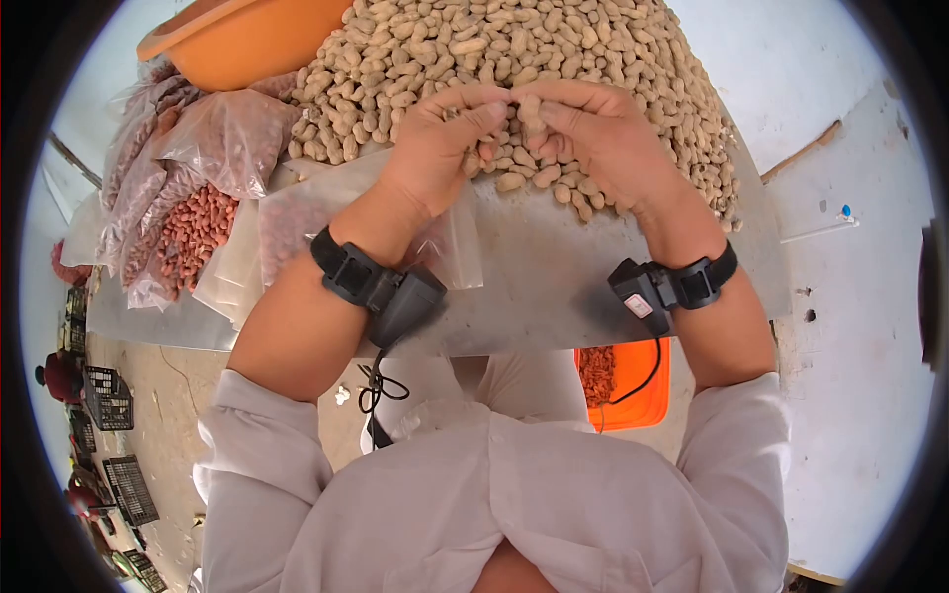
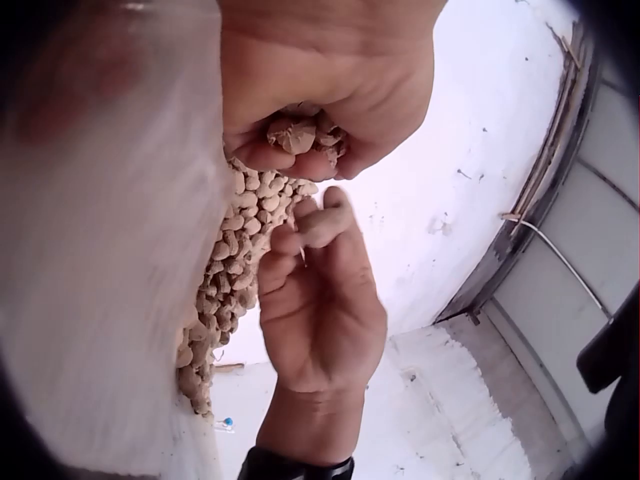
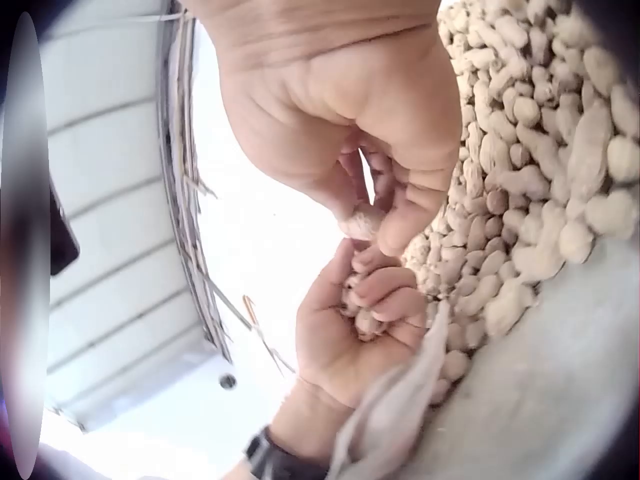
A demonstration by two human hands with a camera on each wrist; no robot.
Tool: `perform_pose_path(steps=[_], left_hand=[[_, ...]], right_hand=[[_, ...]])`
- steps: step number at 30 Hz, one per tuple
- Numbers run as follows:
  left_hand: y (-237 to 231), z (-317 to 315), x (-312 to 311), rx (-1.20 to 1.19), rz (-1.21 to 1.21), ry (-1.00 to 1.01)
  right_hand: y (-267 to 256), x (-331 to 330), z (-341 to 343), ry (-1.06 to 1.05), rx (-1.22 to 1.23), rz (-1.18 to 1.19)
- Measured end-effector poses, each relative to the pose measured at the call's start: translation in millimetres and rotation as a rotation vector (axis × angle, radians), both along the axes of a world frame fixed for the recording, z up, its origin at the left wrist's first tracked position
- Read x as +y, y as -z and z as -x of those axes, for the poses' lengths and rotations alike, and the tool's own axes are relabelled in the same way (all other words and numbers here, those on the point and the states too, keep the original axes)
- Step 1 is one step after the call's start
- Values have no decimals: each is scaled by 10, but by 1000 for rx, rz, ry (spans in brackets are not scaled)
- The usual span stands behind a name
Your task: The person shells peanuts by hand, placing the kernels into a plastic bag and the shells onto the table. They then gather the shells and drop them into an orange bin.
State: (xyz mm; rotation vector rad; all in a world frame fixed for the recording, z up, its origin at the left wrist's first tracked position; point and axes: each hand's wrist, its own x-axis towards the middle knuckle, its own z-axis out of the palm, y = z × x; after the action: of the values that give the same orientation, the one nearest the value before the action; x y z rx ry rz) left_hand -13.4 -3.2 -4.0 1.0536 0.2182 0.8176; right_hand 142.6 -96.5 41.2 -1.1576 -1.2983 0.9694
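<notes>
Both hands meet over the near edge of a big heap of unshelled peanuts (image 1: 593, 59). My left hand (image 1: 442, 138) has its fingers curled round several peanuts (image 2: 292, 134), which also show in its palm (image 3: 365, 318) in the right wrist view. My right hand (image 1: 615, 138) pinches one peanut (image 1: 531, 114) between thumb and fingers; the same peanut (image 2: 325, 228) appears in the left wrist view, just beside the left hand. In the right wrist view the right hand (image 3: 345, 110) is above the left hand (image 3: 350, 350), their fingertips close together.
Clear bags of red kernels (image 1: 198, 232) lie at the left of the metal table (image 1: 534, 306), beside an orange basin (image 1: 247, 44). A flat plastic bag (image 1: 460, 242) lies under the left forearm. Below the table edge stands an orange container (image 1: 647, 390) with reddish pieces.
</notes>
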Motion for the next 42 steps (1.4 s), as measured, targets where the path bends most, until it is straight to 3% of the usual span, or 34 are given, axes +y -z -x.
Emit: perform_pose_path(steps=[3,6,9,11,14,17,19,21,24,27,30,32,34,38,40,42], left_hand=[[-45,2,-70,-13,-46,4],[-56,15,-78,15,-114,28],[-35,5,-90,78,-214,-25],[-83,7,-135,83,-291,-127],[-169,2,-330,38,-607,-405],[-218,16,-287,-12,-1240,-636],[-215,-15,-296,-44,-1309,-682],[-234,16,-264,-30,-1414,-706],[-313,101,-345,112,-1521,-589],[-319,116,-349,45,-1586,-633],[-263,86,-299,-121,-1335,-676],[-224,90,-261,-108,-1188,-653],[-166,90,-179,-56,-1142,-677],[-86,52,-198,103,-792,-443],[-96,49,-224,160,-735,-408],[-34,23,-179,150,-749,-401]], right_hand=[[94,95,76,-1,301,-57],[175,141,67,20,447,-12],[229,135,93,39,403,-57],[305,126,206,154,689,-9],[263,0,571,172,1040,65],[271,-84,825,25,1236,-38],[281,-106,895,-96,1368,-129],[269,-132,949,-37,1331,-138],[353,-132,940,-51,1335,-147],[384,-163,899,-28,1379,-93],[394,-213,828,44,1401,-42],[358,-308,790,144,1443,8],[398,-478,580,29,1356,1],[274,-1142,60,-113,1044,109],[292,-1595,-278,-101,559,166],[215,-2016,-561,-144,-21,427]])
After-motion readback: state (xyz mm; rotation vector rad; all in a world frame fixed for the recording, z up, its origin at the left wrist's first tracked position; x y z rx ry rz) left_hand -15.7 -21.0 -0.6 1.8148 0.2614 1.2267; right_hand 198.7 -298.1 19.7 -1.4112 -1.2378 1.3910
